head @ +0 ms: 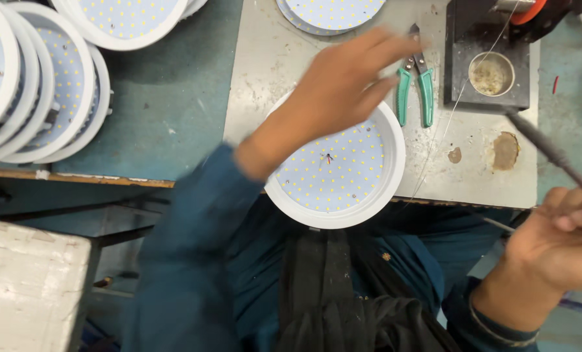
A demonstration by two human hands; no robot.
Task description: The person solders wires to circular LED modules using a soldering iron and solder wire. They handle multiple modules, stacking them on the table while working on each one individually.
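You've got a white-rimmed round lamp panel (338, 176), pale blue-white, dotted with rows of yellow specks. Beside it, pliers (416, 91) with teal-green handles. The metal plate (271, 58) is grey, scuffed and rust-spotted, on a teal bench (167, 98). Your sleeve (193, 248) is dark blue; the rod (551, 156) in your fingers is black.

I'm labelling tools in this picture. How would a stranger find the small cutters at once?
Start at the grey metal plate on the bench. Just right of the round white light panel under the left hand, beside the dark block, lie the cutters. They alone have green handles.
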